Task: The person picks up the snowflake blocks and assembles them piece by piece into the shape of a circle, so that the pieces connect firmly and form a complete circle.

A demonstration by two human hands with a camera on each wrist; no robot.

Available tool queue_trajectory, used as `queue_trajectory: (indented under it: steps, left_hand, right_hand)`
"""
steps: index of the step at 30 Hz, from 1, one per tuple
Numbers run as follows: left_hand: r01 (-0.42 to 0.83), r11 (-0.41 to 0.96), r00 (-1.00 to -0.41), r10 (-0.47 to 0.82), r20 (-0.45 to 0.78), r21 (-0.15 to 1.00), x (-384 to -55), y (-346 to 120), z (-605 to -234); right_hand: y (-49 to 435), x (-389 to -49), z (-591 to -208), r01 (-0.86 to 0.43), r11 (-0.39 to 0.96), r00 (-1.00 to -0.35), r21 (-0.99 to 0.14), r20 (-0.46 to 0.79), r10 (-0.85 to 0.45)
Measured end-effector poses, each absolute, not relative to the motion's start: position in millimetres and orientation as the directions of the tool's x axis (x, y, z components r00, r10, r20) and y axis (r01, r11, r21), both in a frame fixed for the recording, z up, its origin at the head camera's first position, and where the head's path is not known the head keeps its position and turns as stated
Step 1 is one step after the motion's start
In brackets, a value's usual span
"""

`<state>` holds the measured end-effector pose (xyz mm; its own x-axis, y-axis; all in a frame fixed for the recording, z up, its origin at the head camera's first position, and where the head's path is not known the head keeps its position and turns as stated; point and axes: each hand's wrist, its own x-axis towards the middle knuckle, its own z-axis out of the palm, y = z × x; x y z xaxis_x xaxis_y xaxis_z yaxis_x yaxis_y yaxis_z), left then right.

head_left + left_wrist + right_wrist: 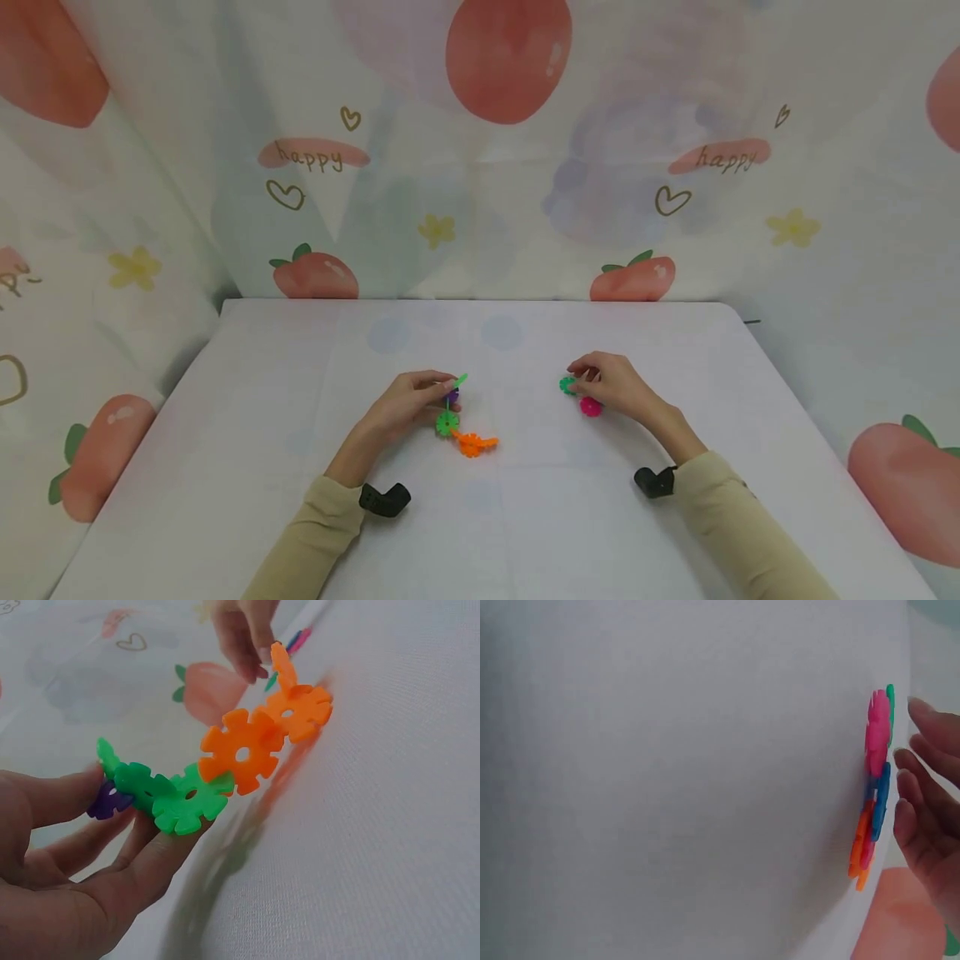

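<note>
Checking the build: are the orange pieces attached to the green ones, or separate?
Attached: in the left wrist view, the nearest orange piece meets a green piece, edges interlocked.

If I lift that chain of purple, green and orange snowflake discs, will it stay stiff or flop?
The snowflake-disc chain likely holds its shape: its pieces sit slotted together at angles. It's probably light, since they look thin, some with center holes. A joint might pop apart, as pieces seem joined only at their edges.
</note>
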<state>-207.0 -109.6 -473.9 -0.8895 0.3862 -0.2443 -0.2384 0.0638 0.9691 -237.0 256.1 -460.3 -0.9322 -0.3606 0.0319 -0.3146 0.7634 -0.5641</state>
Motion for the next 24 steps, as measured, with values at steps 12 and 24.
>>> queue_trajectory:
  steps: [12, 24]
  left_hand:
    - [-0.235, 0.071, -0.877, 0.414, -0.243, 0.970, -205.9, -112.0, -475.7]
    - [-0.211, 0.089, -0.883, 0.411, -0.229, 0.973, -206.3, -110.6, -472.9]
  right_hand:
    - [261.0, -243.1, -472.7, -0.252, 0.772, -0.942, -0.583, -0.035, -0.333]
    - [248.4, -239.7, -467.3, -0.268, 0.696, -0.938, -0.666, 0.017, -0.345]
